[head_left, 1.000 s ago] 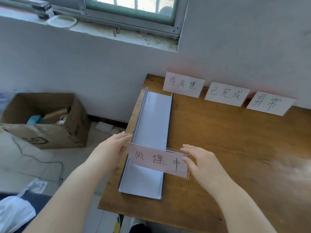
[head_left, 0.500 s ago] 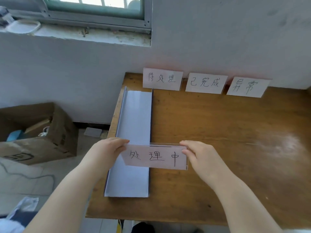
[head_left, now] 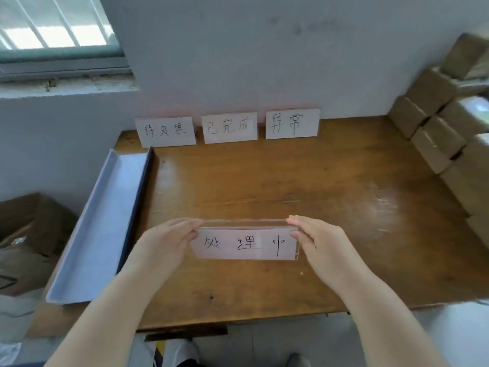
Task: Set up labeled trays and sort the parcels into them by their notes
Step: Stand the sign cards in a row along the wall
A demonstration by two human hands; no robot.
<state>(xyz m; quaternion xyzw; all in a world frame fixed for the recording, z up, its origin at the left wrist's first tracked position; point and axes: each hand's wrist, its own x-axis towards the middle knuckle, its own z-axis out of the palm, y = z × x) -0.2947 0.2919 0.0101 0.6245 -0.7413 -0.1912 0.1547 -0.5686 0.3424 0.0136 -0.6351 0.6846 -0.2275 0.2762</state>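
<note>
So, head cam: left hand point(head_left: 164, 245) and right hand point(head_left: 320, 245) each pinch one end of the 处理中 label point(head_left: 246, 243), over the front of the table point(head_left: 264, 181), just right of the grey tray point(head_left: 105, 221); can't tell if it touches the wood. My take: keep it level, text facing you, and stand it by the tray's far end, lined up with the three labels point(head_left: 229, 127) leaning at the wall point(head_left: 264, 62). The parcels point(head_left: 436, 123) sit stacked far right.
</note>
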